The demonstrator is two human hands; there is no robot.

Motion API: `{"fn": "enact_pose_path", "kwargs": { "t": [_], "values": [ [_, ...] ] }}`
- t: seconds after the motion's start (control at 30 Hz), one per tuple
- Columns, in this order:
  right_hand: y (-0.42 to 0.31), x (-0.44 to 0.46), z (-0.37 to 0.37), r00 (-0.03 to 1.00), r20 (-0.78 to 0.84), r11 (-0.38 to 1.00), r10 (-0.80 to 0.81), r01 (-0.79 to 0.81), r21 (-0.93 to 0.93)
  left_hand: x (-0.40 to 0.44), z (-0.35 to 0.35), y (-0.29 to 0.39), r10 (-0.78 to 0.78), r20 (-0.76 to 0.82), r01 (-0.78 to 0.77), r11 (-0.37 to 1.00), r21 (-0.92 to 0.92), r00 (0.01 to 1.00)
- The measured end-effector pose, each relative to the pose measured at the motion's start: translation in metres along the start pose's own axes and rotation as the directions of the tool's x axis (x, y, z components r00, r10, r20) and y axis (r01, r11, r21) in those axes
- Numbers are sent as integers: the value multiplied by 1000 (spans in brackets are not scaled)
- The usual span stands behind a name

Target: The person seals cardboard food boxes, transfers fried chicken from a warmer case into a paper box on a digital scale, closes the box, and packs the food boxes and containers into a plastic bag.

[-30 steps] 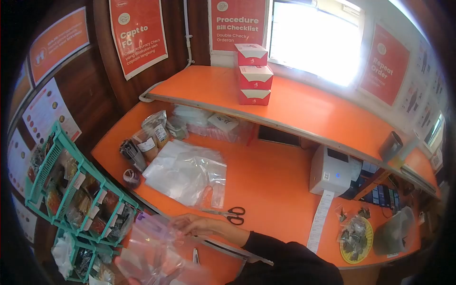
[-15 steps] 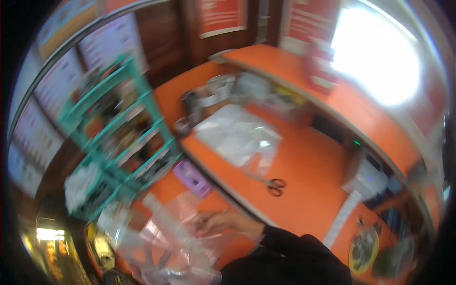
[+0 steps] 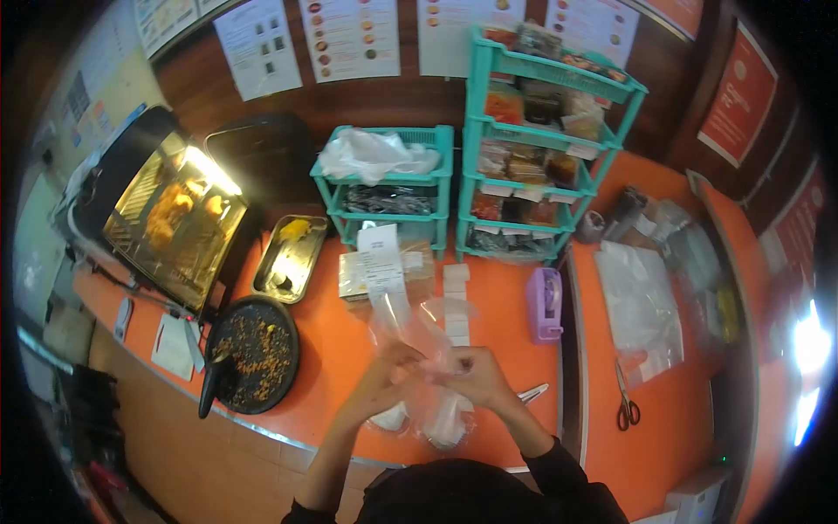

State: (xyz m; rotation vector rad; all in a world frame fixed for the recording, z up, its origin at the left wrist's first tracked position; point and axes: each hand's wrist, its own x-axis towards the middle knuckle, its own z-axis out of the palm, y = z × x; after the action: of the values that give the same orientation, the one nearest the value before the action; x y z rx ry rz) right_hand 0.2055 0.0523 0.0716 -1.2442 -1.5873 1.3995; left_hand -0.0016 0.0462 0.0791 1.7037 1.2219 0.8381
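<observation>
Over the orange counter point(image 3: 336, 358), my left hand point(image 3: 390, 377) and my right hand point(image 3: 476, 375) are close together, fingers pinched on a clear plastic bag point(image 3: 406, 332). The film spreads upward and outward from between them. Beneath my hands are white contents wrapped in clear plastic point(image 3: 445, 428); whether these are inside the same bag I cannot tell. A printed paper slip point(image 3: 381, 262) leans against a clear-wrapped box point(image 3: 419, 272) just beyond the bag. Right of my right hand lies a small silver and white tool point(image 3: 533, 393).
A black mortar point(image 3: 253, 354) with brown bits and a metal tray point(image 3: 291, 258) stand left, before a lit food warmer point(image 3: 166, 214). Green racks point(image 3: 541, 135) rise behind. A purple tape dispenser point(image 3: 545, 306), scissors point(image 3: 625, 406) and flat plastic bags point(image 3: 642, 301) lie right.
The view has swung left from the right-hand counter to the racks and warmer. Both my hands now appear together on the clear bag, near the middle of the view.
</observation>
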Motion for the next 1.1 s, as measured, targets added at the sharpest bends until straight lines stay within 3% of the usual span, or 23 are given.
{"fn": "enact_pose_path", "kwargs": {
  "t": [0.03,0.1,0.27,0.33,0.37,0.4,0.47,0.5,0.57,0.6,0.63,0.67,0.7,0.77,0.8,0.83,0.9,0.97,1.0,1.03,1.07,1.1],
  "values": [
    [-1,4,12,1000,21,1000,-4,4,-2,1,3,10,-238,291,334,875,-350,927],
    [-1,9,28,980,0,952,-201,195,-235,6,0,20,-246,299,358,834,-419,922],
    [-40,-5,21,974,151,930,-167,207,-304,1,-8,3,-225,452,481,639,-600,863],
    [-22,-2,-2,954,249,964,-166,210,-165,0,-14,-12,-251,413,448,741,-500,876],
    [-20,-2,-25,977,163,968,-140,170,-186,-1,-27,-25,-255,410,450,740,-500,876],
    [-19,-1,-49,991,75,971,-111,125,-203,-3,-46,-39,-247,138,270,945,-185,959],
    [-26,-2,-80,966,-243,804,-91,-73,-590,-6,-58,-32,-117,-113,138,968,209,987],
    [-25,-2,-77,966,-242,804,-91,-72,-590,-10,-57,-5,-119,-158,143,978,150,980],
    [-17,1,-69,843,-486,849,-231,-69,-523,-9,-46,1,-125,-211,145,986,81,969],
    [-12,5,-60,844,-483,848,-235,-66,-526,-4,-38,-18,53,-207,-22,988,150,977],
    [-6,11,-42,819,-507,907,-270,39,-419,-4,-29,-27,228,-188,-186,959,216,955],
    [1,19,-18,789,-537,940,-300,150,-305,-6,-15,-22,229,-188,-187,958,216,955],
    [12,42,44,509,-713,864,-483,141,-484,-7,3,-12,255,-138,-238,963,124,957],
    [24,43,78,175,-756,773,-631,54,-633,-11,7,-22,273,-88,-272,962,24,958],
    [26,23,39,644,-638,866,-421,78,-493,-9,-7,-46,109,-178,-96,992,80,978],
    [31,8,6,940,-312,935,-136,17,-355,-10,-22,-62,-49,-279,85,989,119,959],
    [50,7,-10,909,-349,899,-227,58,-434,-26,-48,-61,-56,-364,127,976,175,930],
    [39,4,-18,778,-557,894,-290,14,-447,-35,-53,-46,-75,-385,150,974,167,920],
    [30,7,-19,780,-556,894,-287,10,-448,-38,-53,-42,-94,-405,173,971,163,909],
    [19,16,-18,709,-651,933,-270,25,-359,-35,-51,-49,-91,-405,170,972,163,910],
    [12,21,-14,631,-738,962,-239,48,-270,-31,-45,-61,21,-439,63,982,177,898],
    [23,22,-2,634,-738,962,-233,38,-271,-31,-35,-55,70,-454,14,984,180,888]
  ]
}}
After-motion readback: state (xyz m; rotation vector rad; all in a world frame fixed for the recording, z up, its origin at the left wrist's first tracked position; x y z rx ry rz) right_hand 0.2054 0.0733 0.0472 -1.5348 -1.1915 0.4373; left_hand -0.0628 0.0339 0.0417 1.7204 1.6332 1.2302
